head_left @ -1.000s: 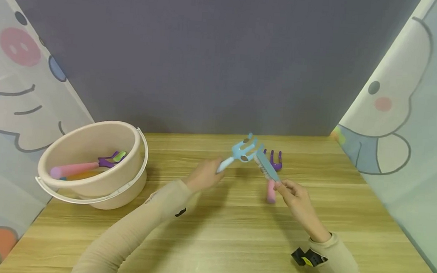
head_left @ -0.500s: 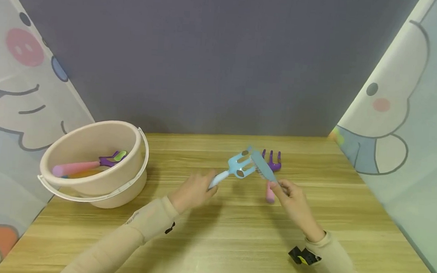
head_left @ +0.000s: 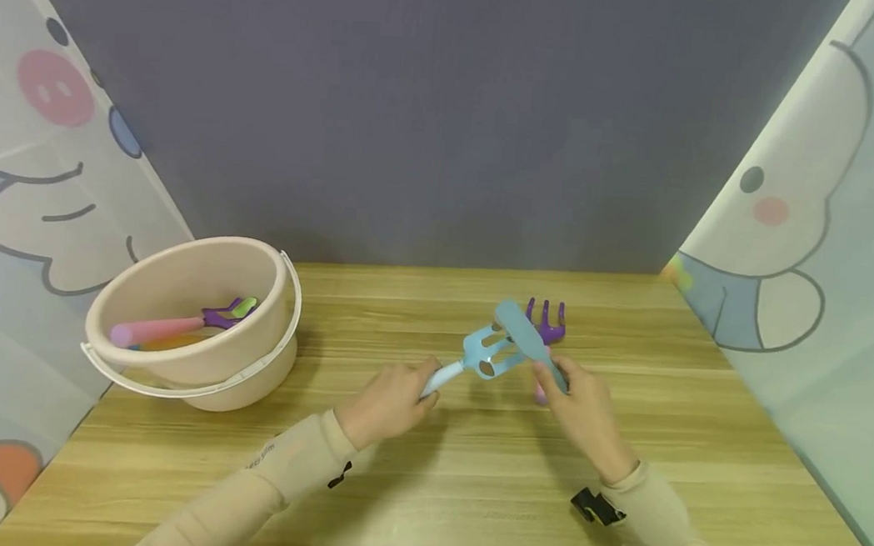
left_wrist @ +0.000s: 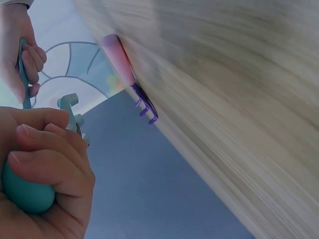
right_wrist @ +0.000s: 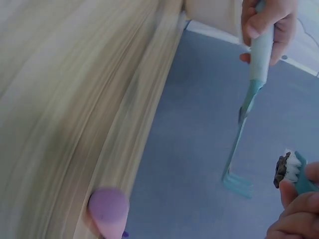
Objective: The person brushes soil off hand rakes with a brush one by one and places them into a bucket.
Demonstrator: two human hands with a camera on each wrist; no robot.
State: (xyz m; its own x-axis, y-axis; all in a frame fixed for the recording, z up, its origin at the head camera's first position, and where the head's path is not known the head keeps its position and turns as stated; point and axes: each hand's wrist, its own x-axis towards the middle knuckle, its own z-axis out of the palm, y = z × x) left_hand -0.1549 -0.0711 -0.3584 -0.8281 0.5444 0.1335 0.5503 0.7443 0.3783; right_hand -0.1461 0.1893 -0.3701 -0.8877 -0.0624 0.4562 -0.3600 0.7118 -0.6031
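My left hand [head_left: 392, 400] grips the pale handle of a light blue hand rake [head_left: 475, 352]; the handle's rounded teal end [left_wrist: 27, 191] sticks out of the fist in the left wrist view. Brown patches mark the rake's head. My right hand [head_left: 582, 411] pinches a blue brush [head_left: 521, 330], whose back faces up and overlaps the rake's tines in the head view. White bristles with a dark brown clump [right_wrist: 281, 170] show in the right wrist view. Behind the brush, a purple rake [head_left: 551, 332] with a pink handle [left_wrist: 118, 59] lies on the table.
At the left stands a cream bucket [head_left: 252, 343], seemingly nested in another, its white handle hanging down. A pink-handled purple tool [head_left: 166, 329] and other colourful pieces lie inside. A dark panel [head_left: 431, 122] backs the wooden table [head_left: 468, 509]; cartoon-printed sheets flank it.
The light blue rake has come lower and nearer to me with my left hand. My right hand has turned the brush over, bristles now facing down, and shifted it slightly toward me.
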